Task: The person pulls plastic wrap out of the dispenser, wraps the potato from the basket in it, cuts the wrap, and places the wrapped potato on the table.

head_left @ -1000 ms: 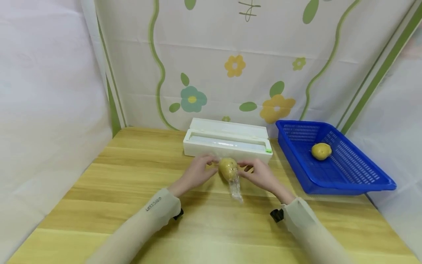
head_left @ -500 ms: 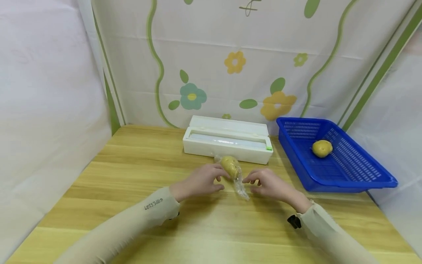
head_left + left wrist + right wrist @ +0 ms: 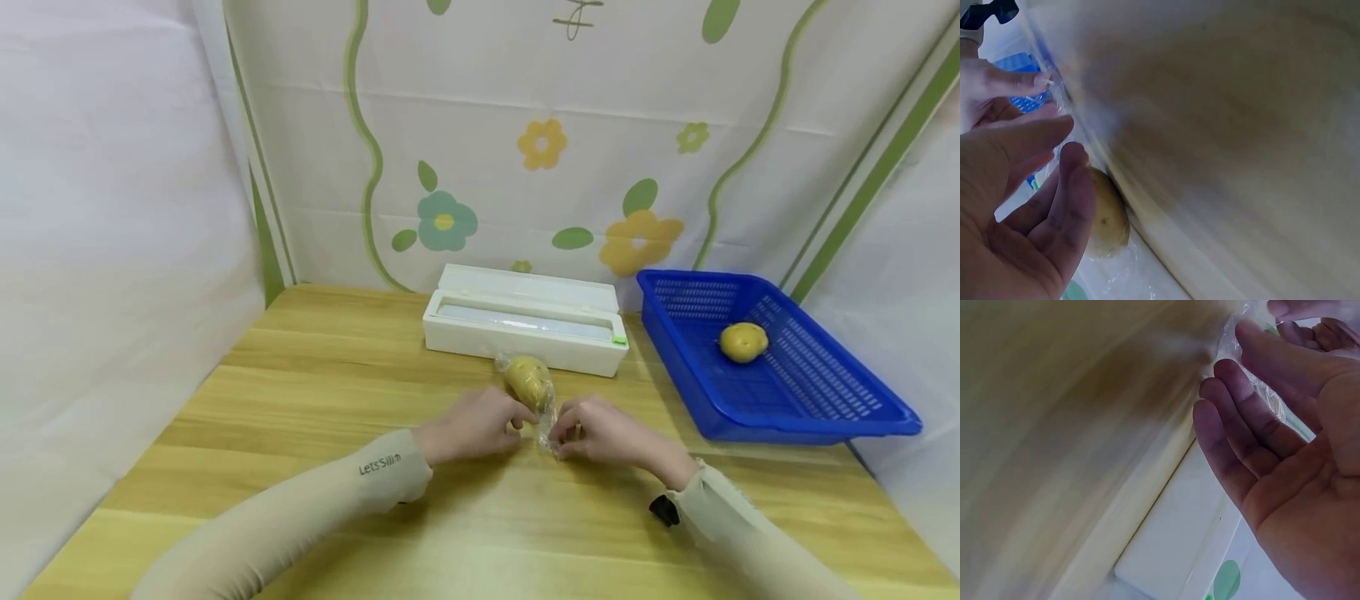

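A potato (image 3: 529,383) wrapped in clear plastic wrap lies on the wooden table, with a loose twist of the plastic wrap (image 3: 546,433) trailing toward me. My right hand (image 3: 611,435) pinches this tail between thumb and fingers. On its other side is my left hand (image 3: 480,423), its bent index fingertip at the wrap just below the potato and its thumb apart. In the left wrist view the potato (image 3: 1109,215) shows beyond my fingers. The right wrist view shows the wrap (image 3: 1229,344) by the right thumb tip, partly hidden.
Behind the potato stands a long white plastic wrap dispenser box (image 3: 525,346), its lid raised. To the right, a blue plastic basket (image 3: 720,417) holds another potato (image 3: 743,342). A flower-patterned curtain (image 3: 480,125) hangs behind the table.
Both hands have left the potato's sides and come nearer to me, to the wrap's tail. The right hand first moved away, then took hold of the tail. The potato has turned slightly.
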